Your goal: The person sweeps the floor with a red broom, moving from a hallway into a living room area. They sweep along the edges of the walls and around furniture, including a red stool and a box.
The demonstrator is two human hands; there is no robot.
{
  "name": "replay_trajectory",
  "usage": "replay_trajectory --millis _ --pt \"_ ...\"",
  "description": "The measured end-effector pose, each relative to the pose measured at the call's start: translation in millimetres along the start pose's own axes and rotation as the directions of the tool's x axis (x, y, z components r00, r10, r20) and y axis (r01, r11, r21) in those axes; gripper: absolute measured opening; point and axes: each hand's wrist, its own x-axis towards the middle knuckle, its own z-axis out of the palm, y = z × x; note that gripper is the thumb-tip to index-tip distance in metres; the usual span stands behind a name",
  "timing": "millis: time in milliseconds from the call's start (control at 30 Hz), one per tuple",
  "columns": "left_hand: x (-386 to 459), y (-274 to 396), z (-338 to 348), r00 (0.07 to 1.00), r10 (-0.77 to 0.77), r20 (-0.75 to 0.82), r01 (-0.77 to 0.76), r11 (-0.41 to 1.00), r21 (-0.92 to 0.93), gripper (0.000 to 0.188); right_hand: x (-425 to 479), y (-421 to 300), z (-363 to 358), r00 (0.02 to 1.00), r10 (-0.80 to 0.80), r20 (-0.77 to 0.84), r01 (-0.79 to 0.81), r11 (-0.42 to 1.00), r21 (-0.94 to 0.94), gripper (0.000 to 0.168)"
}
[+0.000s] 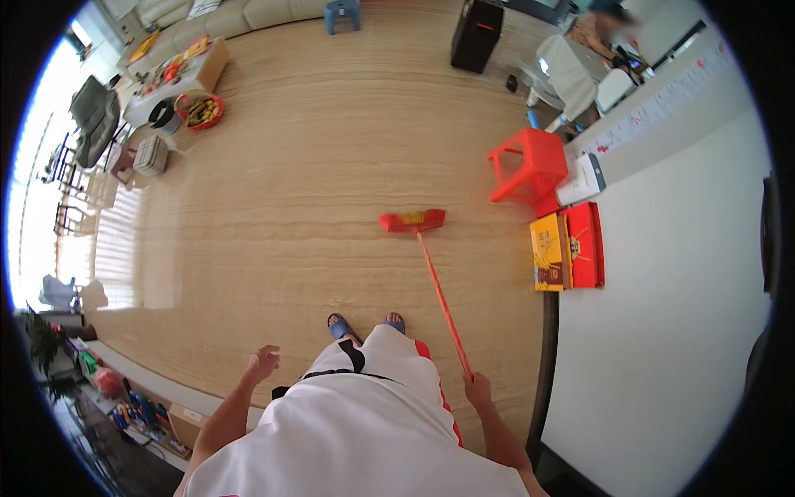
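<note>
My right hand (pixel 477 390) is closed around the upper end of a broom's red handle (pixel 442 298). The handle slants forward to the red broom head (pixel 412 220), which has some yellow bristles and is at the tan floor ahead of my feet. My left hand (pixel 266 362) hangs at my left side, holding nothing, its fingers loosely apart. Between my hands are my white shorts, and beyond them my feet in blue slippers (pixel 340 325).
Right: a red plastic stool (pixel 529 164), a white box (pixel 581 180), yellow (pixel 548 251) and red (pixel 584 245) boxes by the wall. A black case (pixel 477 34) stands ahead; another person sits at the far right. Left: a fruit basket (pixel 200 110), a bin (pixel 164 117), a coffee table (pixel 208 65).
</note>
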Motion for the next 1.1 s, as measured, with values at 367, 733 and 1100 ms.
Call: replay_trajectory --millis 367,733,1100 --pt "93 79 -59 0.969 0.209 0.133 -0.222 0.970 0.097 0.031 -153 -20 17 0.905 0.424 0.033 -0.422 0.887 0.185 0.033" --pt "114 43 -71 0.988 0.106 0.109 -0.113 0.992 0.059 0.030 -141 38 0 0.831 0.556 -0.003 -0.554 0.827 -0.095 0.031" --pt "131 158 -99 0.998 -0.036 -0.045 0.032 0.996 -0.086 0.030 248 -41 -130 0.977 0.192 0.094 -0.149 0.927 -0.345 0.026"
